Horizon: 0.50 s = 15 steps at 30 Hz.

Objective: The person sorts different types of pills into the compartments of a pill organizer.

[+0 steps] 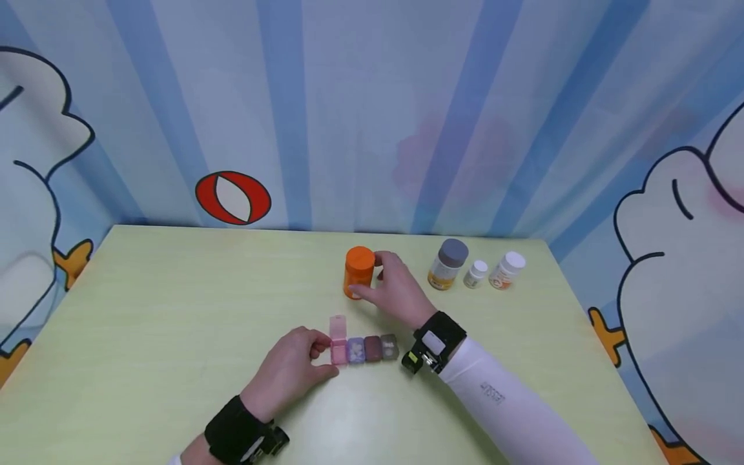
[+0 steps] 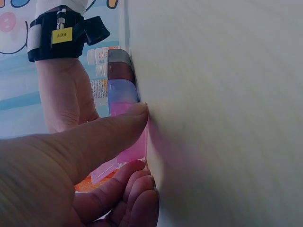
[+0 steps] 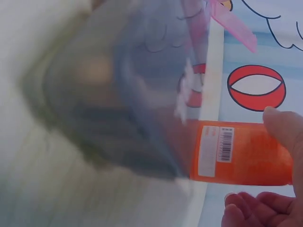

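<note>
A small pill organizer has pink, blue (image 1: 356, 351), dark red and grey compartments in a row. Its pink lid (image 1: 338, 327) stands open at the left end. My left hand (image 1: 293, 368) pinches that pink end between thumb and fingers, as the left wrist view shows. White pills show in the blue and grey compartments. Behind the organizer, an orange pill bottle (image 1: 358, 274) stands upright with its cap on. My right hand (image 1: 398, 290) is around its right side, thumb at the bottle; in the right wrist view its fingers (image 3: 255, 208) are apart from the bottle.
Right of the orange bottle stand a larger bottle with a grey cap (image 1: 448, 265), a tiny white-capped bottle (image 1: 476, 274) and a white bottle (image 1: 507, 270). A patterned curtain (image 1: 360, 116) hangs behind the pale table (image 1: 203, 290).
</note>
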Tool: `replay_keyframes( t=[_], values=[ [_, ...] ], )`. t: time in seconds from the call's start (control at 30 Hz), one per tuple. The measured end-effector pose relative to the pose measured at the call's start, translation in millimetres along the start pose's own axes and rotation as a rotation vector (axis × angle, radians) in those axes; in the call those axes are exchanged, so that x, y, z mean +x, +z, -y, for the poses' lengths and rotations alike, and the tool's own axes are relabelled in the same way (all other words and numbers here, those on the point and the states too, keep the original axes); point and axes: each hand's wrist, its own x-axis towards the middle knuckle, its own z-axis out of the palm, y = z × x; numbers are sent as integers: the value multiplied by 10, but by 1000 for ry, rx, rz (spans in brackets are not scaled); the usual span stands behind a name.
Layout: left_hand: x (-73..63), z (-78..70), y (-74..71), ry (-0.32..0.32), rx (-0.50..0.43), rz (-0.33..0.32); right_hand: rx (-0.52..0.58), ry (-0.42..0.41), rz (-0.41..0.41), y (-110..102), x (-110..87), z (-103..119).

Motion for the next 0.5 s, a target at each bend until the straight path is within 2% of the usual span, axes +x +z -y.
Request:
replay_keyframes(
  t=[0.13, 0.3, 0.43, 0.5],
  values=[
    [-10, -4, 19, -2, -11, 5, 4, -7, 27, 42, 44, -13],
    [-15, 0, 13, -11, -5, -10, -7, -6, 10, 49, 28, -20],
    [-9, 3, 2, -9, 0, -9, 20, -6, -20, -62, -111, 36],
    [-6, 6, -6, 2, 1, -13, 52, -35, -26, -143, -231, 80]
  ],
)
